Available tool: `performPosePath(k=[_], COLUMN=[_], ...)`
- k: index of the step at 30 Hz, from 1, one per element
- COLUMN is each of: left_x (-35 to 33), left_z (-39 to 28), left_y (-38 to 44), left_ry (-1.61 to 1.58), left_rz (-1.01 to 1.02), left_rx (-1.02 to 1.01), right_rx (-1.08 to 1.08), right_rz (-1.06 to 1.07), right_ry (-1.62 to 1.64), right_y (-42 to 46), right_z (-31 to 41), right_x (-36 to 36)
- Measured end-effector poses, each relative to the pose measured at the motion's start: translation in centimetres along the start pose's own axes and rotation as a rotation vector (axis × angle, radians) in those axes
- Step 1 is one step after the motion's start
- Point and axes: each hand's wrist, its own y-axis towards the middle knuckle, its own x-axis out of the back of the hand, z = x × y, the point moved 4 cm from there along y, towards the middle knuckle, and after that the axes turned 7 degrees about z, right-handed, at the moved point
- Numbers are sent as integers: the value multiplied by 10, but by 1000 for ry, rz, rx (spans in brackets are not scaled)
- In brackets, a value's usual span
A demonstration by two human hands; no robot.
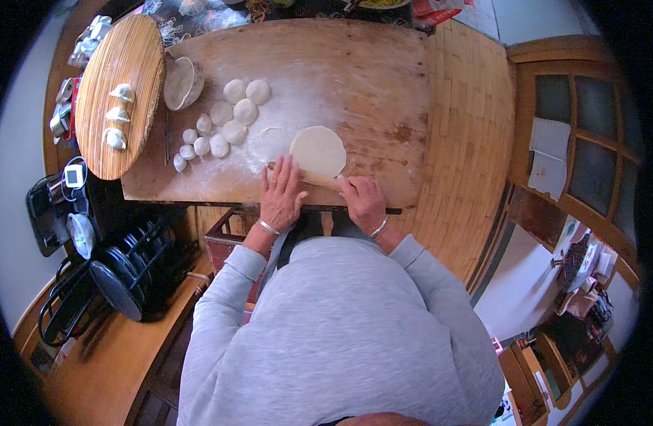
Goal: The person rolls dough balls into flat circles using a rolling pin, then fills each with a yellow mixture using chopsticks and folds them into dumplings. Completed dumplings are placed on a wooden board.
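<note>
A round, thin dough wrapper (319,151) lies on the floured wooden board (379,96). Across its near edge rests a wooden rolling pin (321,181). My left hand (281,193) lies flat over the pin's left end, fingers stretched out. At the right end, my right hand (364,200) has its fingers curled around the pin. Left of the wrapper are several flattened dough discs (245,112) and smaller dough pieces (201,146). White flour (267,139) is spread between them and the wrapper.
On the left, a round straw tray (137,58) carries three dumplings (116,139). A bowl (183,83) stands beside it, with a thin stick (167,139) nearby. Pan lids (116,282) stand in a rack at lower left. A patterned cloth (204,18) lies beyond the board.
</note>
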Motion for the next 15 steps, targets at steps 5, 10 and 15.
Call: performPosePath(k=[5, 10, 15], left_x=[-7, -2, 22], left_z=[-30, -27, -4], left_y=[66, 168, 159], left_ry=[-62, 28, -139], left_rz=[99, -87, -294], left_rx=[-90, -122, 183], right_rx=[-93, -142, -66], right_rz=[-67, -64, -127], right_ry=[-167, -326, -329], right_y=[7, 34, 39], right_z=[-21, -53, -89], right_x=[7, 11, 14])
